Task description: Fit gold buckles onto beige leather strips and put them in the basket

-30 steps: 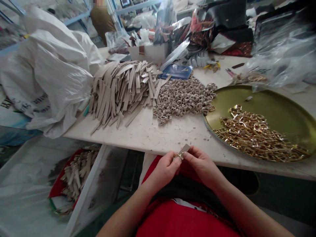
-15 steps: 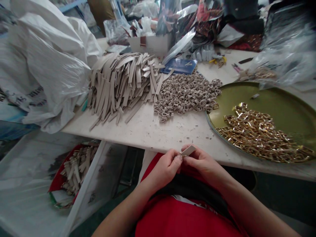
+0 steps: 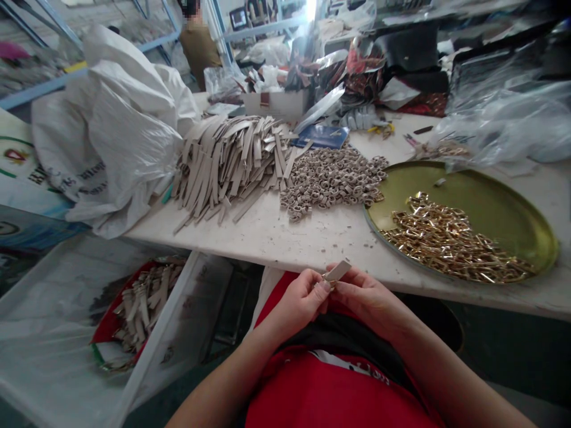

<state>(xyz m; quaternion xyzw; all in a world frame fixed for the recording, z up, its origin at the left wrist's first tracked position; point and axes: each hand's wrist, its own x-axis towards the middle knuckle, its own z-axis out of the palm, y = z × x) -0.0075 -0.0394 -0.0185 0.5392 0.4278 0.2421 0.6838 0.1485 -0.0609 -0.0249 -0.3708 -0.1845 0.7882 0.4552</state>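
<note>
Both my hands meet over my lap at the table's front edge. My left hand (image 3: pixel 308 292) pinches a beige strap (image 3: pixel 338 271) with a bit of gold metal, seemingly a buckle, at its lower end. Fingers of my right hand (image 3: pixel 362 292) are closed round the same piece from the other side; its fingertips are partly hidden behind the strap. Beyond my hands lie a pile of beige straps (image 3: pixel 229 163) and a heap of small beige loops (image 3: pixel 334 178). On the right, gold buckles (image 3: pixel 455 241) are heaped in a round olive-gold tray (image 3: pixel 504 202).
A large white sack (image 3: pixel 120 131) stands left of the straps. Below it, a white bin (image 3: pixel 40 321) holds a red bag with finished-looking straps (image 3: pixel 145 306). A blue booklet (image 3: pixel 323 136), a white box (image 3: pixel 276 103) and clear plastic (image 3: pixel 513 128) lie farther back. One person (image 3: pixel 198 50) is in the background.
My head view has tilted up and shifted, showing more of the room behind. The strap stays in both hands and is angled a little more upward, with more gold metal visible.
</note>
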